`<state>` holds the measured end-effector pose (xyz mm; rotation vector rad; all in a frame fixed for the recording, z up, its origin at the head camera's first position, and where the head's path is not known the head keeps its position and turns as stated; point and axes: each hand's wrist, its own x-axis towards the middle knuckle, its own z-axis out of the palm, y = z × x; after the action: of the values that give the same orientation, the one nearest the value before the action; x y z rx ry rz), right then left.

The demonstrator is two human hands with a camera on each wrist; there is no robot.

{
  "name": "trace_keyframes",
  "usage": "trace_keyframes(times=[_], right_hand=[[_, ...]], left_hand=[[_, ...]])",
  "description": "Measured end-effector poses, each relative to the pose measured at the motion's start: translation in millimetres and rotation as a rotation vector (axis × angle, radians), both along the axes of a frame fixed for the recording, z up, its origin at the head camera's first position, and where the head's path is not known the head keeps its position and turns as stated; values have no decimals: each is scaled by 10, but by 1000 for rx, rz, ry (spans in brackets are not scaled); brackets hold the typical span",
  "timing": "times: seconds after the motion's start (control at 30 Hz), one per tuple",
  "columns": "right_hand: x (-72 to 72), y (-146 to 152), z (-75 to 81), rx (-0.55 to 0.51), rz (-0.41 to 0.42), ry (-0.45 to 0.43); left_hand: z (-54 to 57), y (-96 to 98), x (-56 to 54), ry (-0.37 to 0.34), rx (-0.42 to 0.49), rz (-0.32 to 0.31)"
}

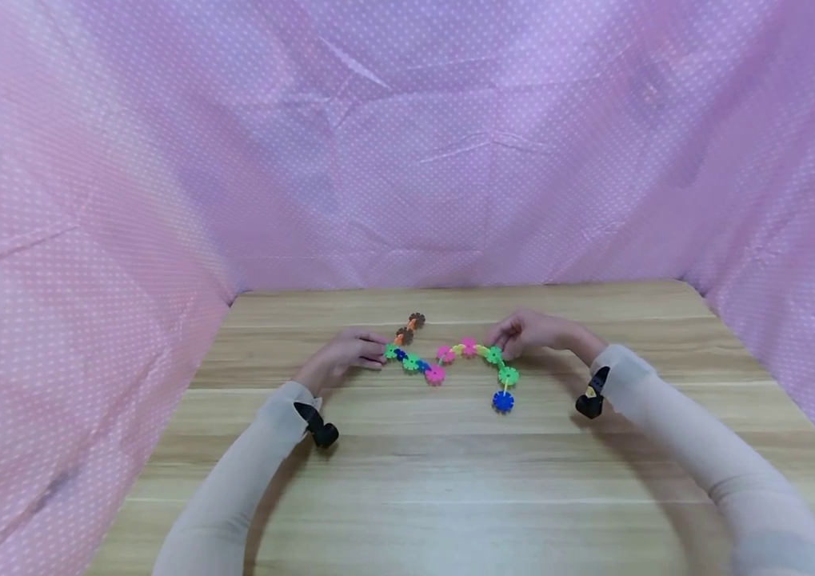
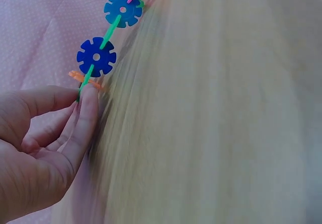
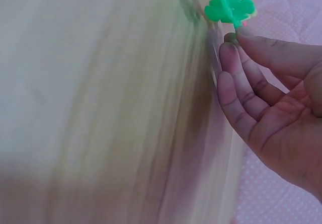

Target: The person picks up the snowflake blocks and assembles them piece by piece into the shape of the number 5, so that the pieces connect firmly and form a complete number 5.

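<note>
A zigzag chain of notched, flower-shaped plastic building discs (image 1: 468, 347) stretches between both hands above the wooden table, in green, blue, pink and yellow. My left hand (image 1: 351, 352) pinches a green disc (image 2: 86, 78) between thumb and fingers, with dark blue discs (image 2: 96, 57) linked beyond it. From that end, a branch of orange and brown discs (image 1: 417, 320) points toward the far side. With thumb and index finger, my right hand (image 1: 531, 333) pinches a green disc (image 3: 230, 9); its other fingers are bent and hold nothing. Near it, a green disc and a blue disc (image 1: 503, 402) extend toward the front.
The wood-grain table (image 1: 407, 480) lies beneath both forearms. Pink dotted cloth (image 1: 407, 160) hangs behind the table and along both sides. A black strap with a small camera sits on the left wrist (image 1: 317, 425) and another on the right wrist (image 1: 592, 394).
</note>
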<state>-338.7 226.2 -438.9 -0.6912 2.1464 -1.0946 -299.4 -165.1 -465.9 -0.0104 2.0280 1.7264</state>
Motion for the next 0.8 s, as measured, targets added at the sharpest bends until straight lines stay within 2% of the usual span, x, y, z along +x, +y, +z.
trace_keyframes(times=[0.2, 0.4, 0.8], right_hand=[[138, 45, 33, 15, 9, 26], [273, 89, -18, -16, 5, 73], [499, 16, -168, -113, 20, 273]], left_hand=[[33, 82, -108, 10, -17, 22], [17, 148, -203, 30, -21, 22], [77, 277, -377, 28, -22, 55]])
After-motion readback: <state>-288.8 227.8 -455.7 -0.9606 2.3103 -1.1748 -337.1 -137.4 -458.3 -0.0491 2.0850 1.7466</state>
